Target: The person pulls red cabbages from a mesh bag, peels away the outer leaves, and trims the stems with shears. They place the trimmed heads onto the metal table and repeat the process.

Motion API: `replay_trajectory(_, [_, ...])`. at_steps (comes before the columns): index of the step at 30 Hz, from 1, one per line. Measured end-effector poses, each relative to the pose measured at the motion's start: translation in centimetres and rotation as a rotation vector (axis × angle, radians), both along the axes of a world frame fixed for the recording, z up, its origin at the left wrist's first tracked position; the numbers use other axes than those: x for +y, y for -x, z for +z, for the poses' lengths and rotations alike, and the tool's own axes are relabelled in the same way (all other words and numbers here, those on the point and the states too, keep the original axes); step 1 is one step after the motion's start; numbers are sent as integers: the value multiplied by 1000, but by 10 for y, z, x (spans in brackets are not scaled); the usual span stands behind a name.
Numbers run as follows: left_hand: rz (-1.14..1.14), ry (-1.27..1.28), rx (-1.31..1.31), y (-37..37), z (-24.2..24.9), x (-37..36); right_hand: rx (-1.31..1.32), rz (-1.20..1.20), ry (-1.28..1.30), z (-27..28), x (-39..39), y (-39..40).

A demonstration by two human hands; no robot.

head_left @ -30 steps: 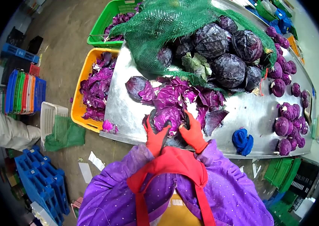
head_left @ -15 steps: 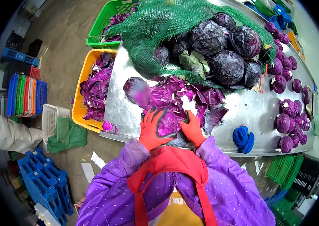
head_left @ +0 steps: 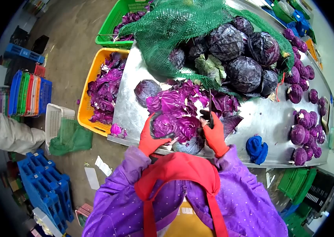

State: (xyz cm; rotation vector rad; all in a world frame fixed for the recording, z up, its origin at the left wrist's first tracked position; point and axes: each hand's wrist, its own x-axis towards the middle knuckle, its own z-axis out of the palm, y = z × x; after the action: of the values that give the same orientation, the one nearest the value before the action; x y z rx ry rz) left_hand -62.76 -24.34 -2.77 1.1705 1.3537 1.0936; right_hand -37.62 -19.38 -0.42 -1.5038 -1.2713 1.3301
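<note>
My left hand [head_left: 151, 136], in a red glove with dark fingers, curls around a peeled red cabbage [head_left: 164, 125] near the table's front edge. My right hand [head_left: 213, 132], gloved the same way, is closed on what looks like a knife [head_left: 210, 102], its thin dark blade pointing away from me. Loose purple cabbage leaves [head_left: 169, 102] lie heaped just beyond both hands. A darker outer leaf [head_left: 190, 146] rests between my hands at the table edge. Behind the heap, at left, sits a whole unpeeled cabbage [head_left: 146, 91].
A green net sack [head_left: 175, 27] spills dark cabbages [head_left: 244, 73] across the metal table [head_left: 238, 144]. Peeled cabbages [head_left: 299, 134] line the right side, near a blue cloth bundle [head_left: 256, 150]. A yellow crate [head_left: 83, 112] and green crate [head_left: 107, 33] of leaves stand left.
My right hand has drawn off the cabbage to the right, and the blade now shows upright. My left hand has shifted to the cabbage's near left side. The view has moved slightly.
</note>
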Motion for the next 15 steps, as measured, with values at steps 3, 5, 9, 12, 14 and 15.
replay_trajectory(3, [90, 260, -764, 10, -6, 4, -84, 159, -51, 35, -11, -1])
replay_trajectory(5, [189, 274, -1058, 2, -7, 8, 24, 232, -44, 45, -16, 7])
replay_trajectory(9, [106, 352, -1450, -1, 14, 19, 152, 253, 22, 46, -8, 19])
replay_trajectory(12, [132, 434, -1417, -5, 24, 16, 336, 270, 97, 57, 2, 30])
replay_trajectory(14, [195, 489, -1475, -7, 19, 14, 449, 297, 89, 68, 7, 39])
replay_trajectory(15, [166, 460, -1485, -7, 20, 15, 442, 345, 5, 62, 10, 44])
